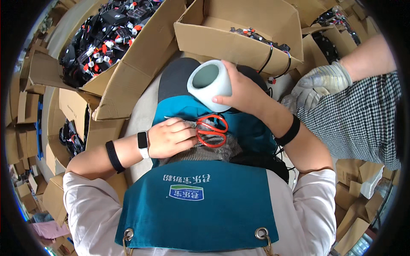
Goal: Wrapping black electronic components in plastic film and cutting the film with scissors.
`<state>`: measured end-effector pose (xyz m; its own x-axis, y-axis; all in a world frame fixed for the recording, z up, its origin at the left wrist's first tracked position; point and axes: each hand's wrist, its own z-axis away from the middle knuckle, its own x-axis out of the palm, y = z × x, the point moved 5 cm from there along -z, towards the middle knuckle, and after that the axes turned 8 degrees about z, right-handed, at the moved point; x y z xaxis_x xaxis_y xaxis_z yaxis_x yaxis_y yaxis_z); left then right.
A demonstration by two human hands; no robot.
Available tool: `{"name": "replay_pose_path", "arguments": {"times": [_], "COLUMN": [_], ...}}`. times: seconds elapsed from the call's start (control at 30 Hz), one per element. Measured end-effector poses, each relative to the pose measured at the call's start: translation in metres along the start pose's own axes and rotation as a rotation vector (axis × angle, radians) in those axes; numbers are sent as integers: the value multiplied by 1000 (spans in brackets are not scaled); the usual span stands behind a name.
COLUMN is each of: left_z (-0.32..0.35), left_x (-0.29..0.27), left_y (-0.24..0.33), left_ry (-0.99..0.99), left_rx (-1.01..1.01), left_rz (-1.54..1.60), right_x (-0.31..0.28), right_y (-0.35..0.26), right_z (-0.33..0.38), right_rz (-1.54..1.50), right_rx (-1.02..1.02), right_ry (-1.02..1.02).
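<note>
My right hand (242,93) grips a thick pale roll (212,97) with a wide hollow core, tilted so its open end faces up and left; it looks like a roll of film or wide tape. Over my lap, my left hand (173,137) is closed around the blade part of red-handled scissors (212,131). The handles stick out to its right, and a blade tip shows past the fingers. Striped cloth (218,151) and some crinkled clear plastic lie under the scissors. A teal apron (196,213) covers my front.
At the far left, a large carton (141,64) is heaped with black parts with red and white connectors. Ahead stands another carton (239,47), cables hanging over its wall. On the right, another person's gloved hand (318,85) is close by. More cartons (352,179) surround me.
</note>
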<state>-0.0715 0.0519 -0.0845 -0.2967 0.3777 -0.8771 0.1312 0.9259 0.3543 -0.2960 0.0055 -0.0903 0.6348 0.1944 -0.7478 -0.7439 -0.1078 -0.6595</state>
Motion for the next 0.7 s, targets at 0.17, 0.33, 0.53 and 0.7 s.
{"name": "replay_pose_path", "arguments": {"times": [0.17, 0.33, 0.53, 0.7], "left_z": [-7, -9, -4, -3], "left_x": [10, 6, 16, 16], "left_y": [5, 19, 16, 7], "left_ry": [-180, -238, -284, -404], "left_rx": [-49, -181, -234, -341], "left_rz": [-5, -97, -8, 70], "right_x": [-47, -189, -243, -242], "right_y": [-24, -70, -55, -40], "right_z": [36, 166, 298, 320], "right_rz": [220, -343, -567, -566], "right_rx": [-71, -447, -665, -554], "right_ry": [197, 957, 1252, 1285]}}
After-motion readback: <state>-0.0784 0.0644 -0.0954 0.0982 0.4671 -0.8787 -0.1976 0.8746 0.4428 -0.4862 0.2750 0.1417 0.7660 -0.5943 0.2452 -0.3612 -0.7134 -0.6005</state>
